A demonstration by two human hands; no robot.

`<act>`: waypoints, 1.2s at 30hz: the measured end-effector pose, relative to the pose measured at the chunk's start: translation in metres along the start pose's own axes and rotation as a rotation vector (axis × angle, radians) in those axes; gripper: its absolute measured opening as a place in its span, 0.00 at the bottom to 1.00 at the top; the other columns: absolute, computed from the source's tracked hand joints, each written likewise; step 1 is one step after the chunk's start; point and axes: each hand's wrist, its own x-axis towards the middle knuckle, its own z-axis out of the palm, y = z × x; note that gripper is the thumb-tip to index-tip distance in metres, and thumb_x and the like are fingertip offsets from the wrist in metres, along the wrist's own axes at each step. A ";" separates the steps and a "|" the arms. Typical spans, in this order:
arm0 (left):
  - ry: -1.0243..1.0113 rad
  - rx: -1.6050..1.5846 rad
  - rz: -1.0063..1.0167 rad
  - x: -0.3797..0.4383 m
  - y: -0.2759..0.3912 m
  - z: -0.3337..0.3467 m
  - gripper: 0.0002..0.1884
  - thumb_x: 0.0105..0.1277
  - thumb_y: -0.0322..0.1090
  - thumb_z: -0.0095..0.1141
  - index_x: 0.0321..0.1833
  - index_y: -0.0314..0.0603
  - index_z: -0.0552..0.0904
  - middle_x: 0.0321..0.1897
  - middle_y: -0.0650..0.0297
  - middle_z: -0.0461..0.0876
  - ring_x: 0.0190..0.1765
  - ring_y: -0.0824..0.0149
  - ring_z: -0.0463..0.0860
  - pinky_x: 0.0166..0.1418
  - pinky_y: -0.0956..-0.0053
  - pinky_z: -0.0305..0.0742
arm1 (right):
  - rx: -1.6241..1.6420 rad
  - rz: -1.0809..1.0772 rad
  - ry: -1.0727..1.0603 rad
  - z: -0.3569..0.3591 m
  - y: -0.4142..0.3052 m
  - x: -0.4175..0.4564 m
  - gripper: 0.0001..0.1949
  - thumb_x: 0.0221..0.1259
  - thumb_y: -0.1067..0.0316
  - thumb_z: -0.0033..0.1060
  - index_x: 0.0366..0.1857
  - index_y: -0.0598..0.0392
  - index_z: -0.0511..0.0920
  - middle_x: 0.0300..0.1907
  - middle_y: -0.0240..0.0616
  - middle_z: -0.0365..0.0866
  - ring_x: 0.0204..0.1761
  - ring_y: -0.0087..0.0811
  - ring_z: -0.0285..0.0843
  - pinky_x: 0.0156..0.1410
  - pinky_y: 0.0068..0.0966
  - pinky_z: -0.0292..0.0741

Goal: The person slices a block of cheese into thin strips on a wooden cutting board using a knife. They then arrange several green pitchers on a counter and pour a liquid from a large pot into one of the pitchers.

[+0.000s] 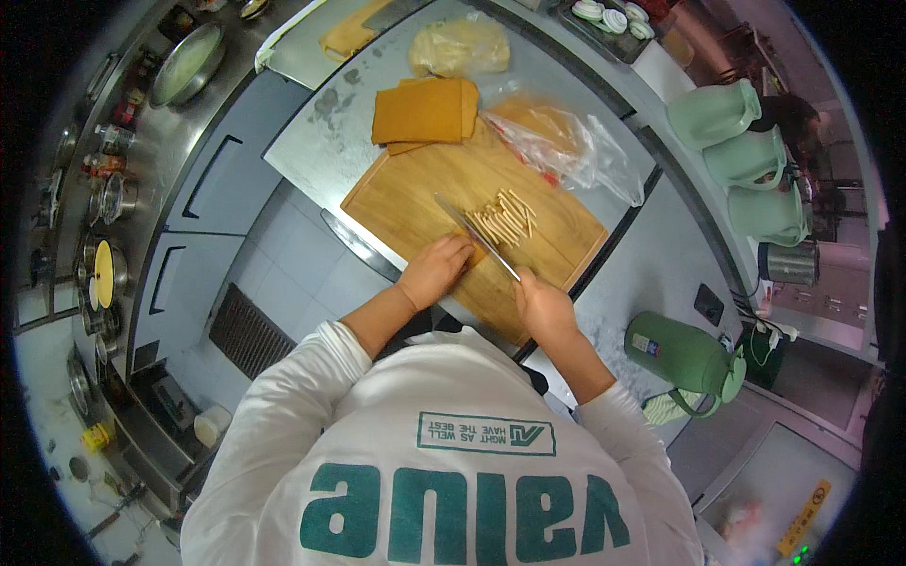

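My right hand [548,308] grips the handle of a kitchen knife [488,247], whose blade slants away to the upper left over a wooden cutting board [403,194]. Beside the blade, my left hand [439,265] presses its bent fingers on an orange-brown piece of food [478,253], mostly hidden under them. Thin pale strips [502,218], apparently cut from the same food, lie in a loose pile on the blade's far side. At the board's far edge rests a stack of orange-brown flat sheets [417,111], which look like pressed tofu.
Past the board lie a clear plastic bag [584,152] with more sheets and a bag of pale food [460,48]. A green thermos jug [672,354] lies at right, near pale green pitchers [715,113]. Along the left runs a steel counter with a large metal bowl [187,64].
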 end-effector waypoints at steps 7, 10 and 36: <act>0.011 0.014 0.018 -0.004 -0.001 0.005 0.17 0.60 0.27 0.58 0.53 0.35 0.79 0.55 0.54 0.78 0.58 0.50 0.78 0.62 0.63 0.76 | -0.100 0.059 -0.102 0.019 0.001 0.015 0.07 0.69 0.67 0.46 0.46 0.54 0.72 0.31 0.50 0.83 0.35 0.54 0.84 0.39 0.49 0.78; -0.001 0.031 0.021 -0.008 0.001 0.002 0.17 0.61 0.27 0.56 0.54 0.35 0.79 0.55 0.54 0.78 0.59 0.50 0.77 0.62 0.63 0.75 | -0.047 0.043 -0.011 0.027 0.001 0.005 0.07 0.67 0.69 0.46 0.45 0.54 0.72 0.31 0.50 0.83 0.35 0.54 0.84 0.39 0.49 0.78; -0.010 0.058 0.026 -0.014 -0.003 0.004 0.18 0.62 0.29 0.51 0.56 0.35 0.79 0.56 0.55 0.77 0.58 0.52 0.78 0.61 0.63 0.75 | -0.087 0.040 -0.086 0.022 -0.010 0.012 0.08 0.64 0.70 0.49 0.45 0.55 0.72 0.32 0.52 0.83 0.33 0.54 0.84 0.38 0.49 0.79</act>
